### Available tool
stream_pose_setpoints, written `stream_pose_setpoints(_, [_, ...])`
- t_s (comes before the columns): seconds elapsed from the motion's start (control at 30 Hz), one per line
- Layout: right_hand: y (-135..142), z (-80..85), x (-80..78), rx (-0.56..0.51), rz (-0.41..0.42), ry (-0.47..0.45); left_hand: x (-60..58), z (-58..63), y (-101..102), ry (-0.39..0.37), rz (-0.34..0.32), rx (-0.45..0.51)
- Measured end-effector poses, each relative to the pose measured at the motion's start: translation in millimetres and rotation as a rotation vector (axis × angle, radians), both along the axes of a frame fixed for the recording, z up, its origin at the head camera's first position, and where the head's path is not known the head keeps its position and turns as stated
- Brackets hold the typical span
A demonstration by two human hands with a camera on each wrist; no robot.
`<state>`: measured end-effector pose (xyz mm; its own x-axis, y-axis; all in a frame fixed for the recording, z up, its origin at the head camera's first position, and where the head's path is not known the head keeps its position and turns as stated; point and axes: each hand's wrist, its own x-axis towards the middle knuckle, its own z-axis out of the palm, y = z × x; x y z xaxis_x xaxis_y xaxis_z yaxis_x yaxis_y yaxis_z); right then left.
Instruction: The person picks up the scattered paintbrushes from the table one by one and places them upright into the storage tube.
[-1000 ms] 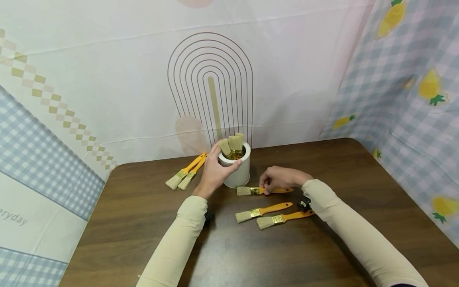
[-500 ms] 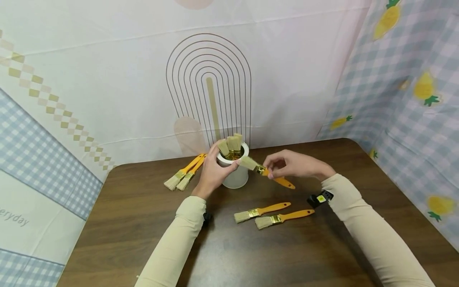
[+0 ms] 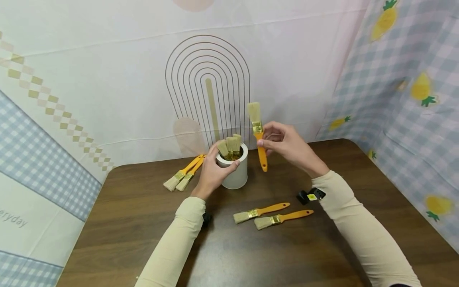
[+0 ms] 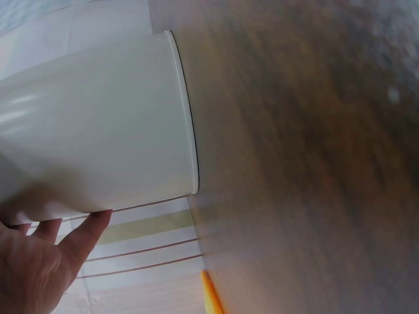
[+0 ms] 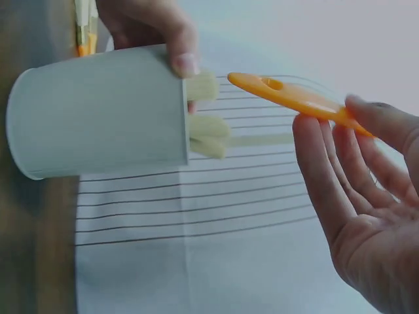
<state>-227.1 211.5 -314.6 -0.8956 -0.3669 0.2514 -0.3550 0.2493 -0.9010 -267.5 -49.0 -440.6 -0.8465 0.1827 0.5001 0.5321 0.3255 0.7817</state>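
Note:
A pale grey-white can (image 3: 234, 175) stands upright at the back of the table, with several paintbrushes (image 3: 233, 144) in it, bristles up. My left hand (image 3: 214, 171) grips the can near its rim from the left, thumb at the front. To the right of the can, my right hand (image 3: 288, 143) pinches a paintbrush (image 3: 261, 143) by its orange handle. That brush is raised off the table, bristles up and handle end down. In the right wrist view, the handle end of the held brush (image 5: 288, 96) points toward the can's mouth.
Two paintbrushes (image 3: 183, 175) lie left of the can, handles toward the wall. Two more brushes (image 3: 263, 210) lie nearer on the brown wooden table (image 3: 215, 255), right of the middle. A patterned cloth (image 3: 125, 87) hangs behind the table's back edge.
My right hand has lifted a paintbrush from the table beside the can and turned it from lying flat to bristles up. My left hand has stayed on the can.

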Motion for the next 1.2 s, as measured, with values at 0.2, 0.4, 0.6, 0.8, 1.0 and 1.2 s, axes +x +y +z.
stream_pose_setpoints(0.2, [-21.5, 10.5, -3.4, -0.096, -0.088, 0.103, -1.5, -0.6, -1.1, -0.015, -0.005, 0.006])
stream_pose_setpoints(0.4, [-42.7, 17.9, -10.1, -0.053, -0.194, 0.246, -2.4, -1.0, -2.3, -0.01, -0.008, 0.001])
stream_pose_setpoints(0.6, [-56.1, 18.2, -19.7, -0.08, -0.195, 0.306, -1.5, -0.7, -1.8, -0.003, -0.013, -0.004])
stream_pose_setpoints(0.8, [-60.2, 5.1, -30.7, -0.099, -0.164, 0.31, -0.2, -1.3, -1.1, -0.016, -0.003, -0.013])
stream_pose_setpoints(1.0, [-59.5, -11.6, -39.1, -0.086, -0.138, 0.262, 0.3, -0.9, -0.6, -0.01, 0.002, -0.015])
stream_pose_setpoints(1.2, [-57.8, -28.7, -45.4, -0.019, -0.127, 0.211, -0.3, -0.8, -0.5, -0.008, 0.001, -0.01])
